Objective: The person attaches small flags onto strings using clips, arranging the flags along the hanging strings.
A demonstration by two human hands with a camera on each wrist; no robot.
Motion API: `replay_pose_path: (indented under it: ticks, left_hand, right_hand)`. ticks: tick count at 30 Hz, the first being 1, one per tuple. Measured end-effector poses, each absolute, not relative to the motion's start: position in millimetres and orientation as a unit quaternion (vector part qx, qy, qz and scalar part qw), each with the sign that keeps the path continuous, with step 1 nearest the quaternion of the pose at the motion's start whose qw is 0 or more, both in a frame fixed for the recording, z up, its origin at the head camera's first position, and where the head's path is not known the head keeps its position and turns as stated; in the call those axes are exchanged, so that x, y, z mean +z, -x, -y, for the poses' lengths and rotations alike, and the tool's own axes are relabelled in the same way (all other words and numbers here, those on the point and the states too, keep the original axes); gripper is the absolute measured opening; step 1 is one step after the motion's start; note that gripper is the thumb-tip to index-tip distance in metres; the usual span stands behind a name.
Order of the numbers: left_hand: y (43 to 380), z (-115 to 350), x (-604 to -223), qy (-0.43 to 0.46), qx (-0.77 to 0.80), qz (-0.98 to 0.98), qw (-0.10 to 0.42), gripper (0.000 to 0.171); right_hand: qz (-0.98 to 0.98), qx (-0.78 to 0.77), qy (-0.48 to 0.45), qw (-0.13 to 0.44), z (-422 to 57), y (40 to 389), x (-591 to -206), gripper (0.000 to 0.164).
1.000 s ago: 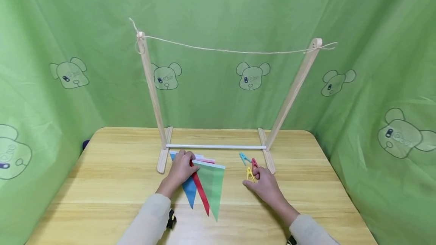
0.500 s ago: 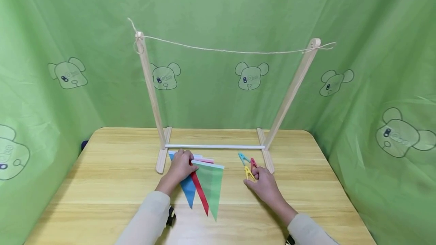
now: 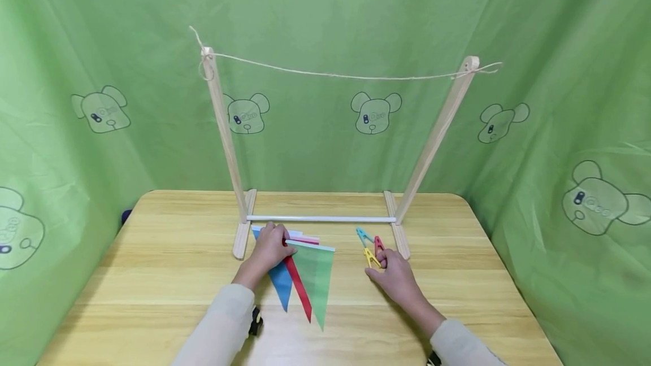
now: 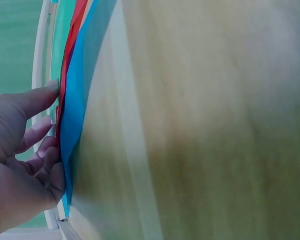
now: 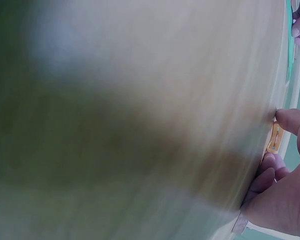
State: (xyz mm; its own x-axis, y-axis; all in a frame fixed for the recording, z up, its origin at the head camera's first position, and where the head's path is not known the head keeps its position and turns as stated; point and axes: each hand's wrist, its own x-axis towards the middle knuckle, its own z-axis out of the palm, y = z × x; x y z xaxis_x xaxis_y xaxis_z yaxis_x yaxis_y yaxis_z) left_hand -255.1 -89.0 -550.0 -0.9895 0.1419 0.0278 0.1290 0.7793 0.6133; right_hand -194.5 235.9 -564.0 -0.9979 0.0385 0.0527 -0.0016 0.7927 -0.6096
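Note:
In the head view, triangular pennants overlap on the table: a blue one (image 3: pixel 282 284), a red one (image 3: pixel 300 290) and a green one (image 3: pixel 315 275), each with a pale top strip. My left hand (image 3: pixel 267 250) holds them near their upper edges, thumb by the green one's corner; its curled fingers lie against them in the left wrist view. To the right, my right hand (image 3: pixel 395 275) has thumb and fingers around a yellow clothespin (image 3: pixel 372 258). A red clothespin (image 3: pixel 378 244) is beside its fingers, partly hidden, and a blue clothespin (image 3: pixel 363 235) lies just behind.
A wooden stand rises at the back of the table, with a left post (image 3: pixel 224 129) and right post (image 3: pixel 438 134). A slack string (image 3: pixel 330 75) joins their tops, and a white rod (image 3: pixel 320 219) joins the feet. Green curtain (image 3: pixel 310 10) surrounds the table (image 3: pixel 127 275).
The yellow clothespin has turned slightly beneath the right hand's fingers, its top now leaning left toward the blue one. The left hand and pennants stay almost in place.

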Motion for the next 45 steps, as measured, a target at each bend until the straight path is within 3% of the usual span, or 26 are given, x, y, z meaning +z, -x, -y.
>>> replay_pose_path:
  ticks: [8,19,31,45]
  left_hand:
    - [253.4,90.1,-547.8,-0.085,0.313,-0.946,0.021,0.031]
    - [253.2,87.7,-548.8,-0.095,0.288,-0.953,-0.003,0.028]
    - [255.9,89.4,-547.8,-0.095,0.287,-0.953,0.022,0.030]
    - [258.2,90.3,-552.8,-0.165,0.299,-0.940,0.012,0.016]
  right_hand:
    - [0.946,0.321,0.005,0.032,-235.9,194.1,-563.4,0.039]
    - [0.946,0.323,0.008,0.030,-234.4,194.5,-562.4,0.037]
    - [0.945,0.326,0.004,0.038,-234.0,193.2,-562.2,0.034]
    - [0.944,0.329,0.005,0.029,-234.3,191.9,-559.9,0.034]
